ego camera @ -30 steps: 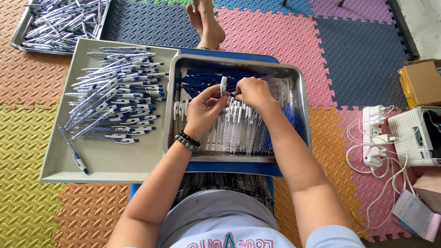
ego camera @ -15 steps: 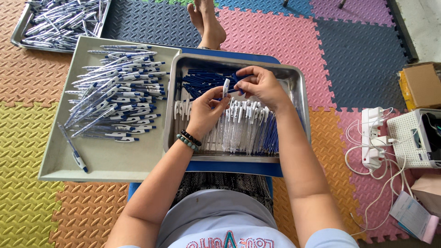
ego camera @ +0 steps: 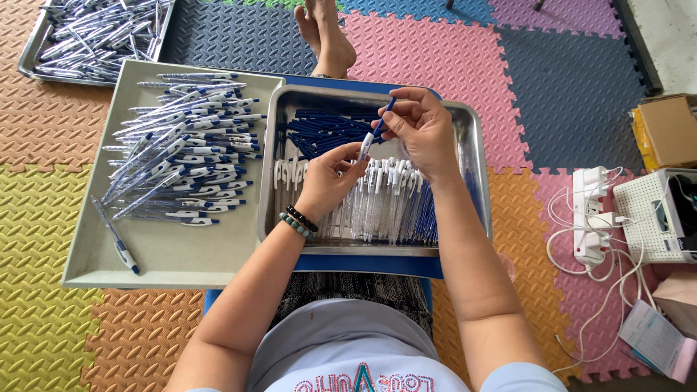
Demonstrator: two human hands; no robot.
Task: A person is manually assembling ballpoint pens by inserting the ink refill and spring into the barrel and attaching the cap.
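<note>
Left hand (ego camera: 330,178) pinches the lower end of a white-and-blue pen (ego camera: 374,133) while the right hand (ego camera: 421,127) grips its blue top, held up over the steel tray (ego camera: 479,181) of loose barrels, probably so parts stay within reach. Finished pens (ego camera: 181,145) pile on the grey tray (ego camera: 174,254) at the left edge, with another metal tray (ego camera: 33,62) farther off on the floor mat.

From up here I see my bare forearms running out of short, pale blue-grey sleeves (ego camera: 523,377). My shirt (ego camera: 348,348) is light grey with coloured lettering across the chest. On my left wrist sit two beaded bracelets (ego camera: 298,222), one black, one pale green. Dark patterned fabric (ego camera: 348,294) covers my lap.
</note>
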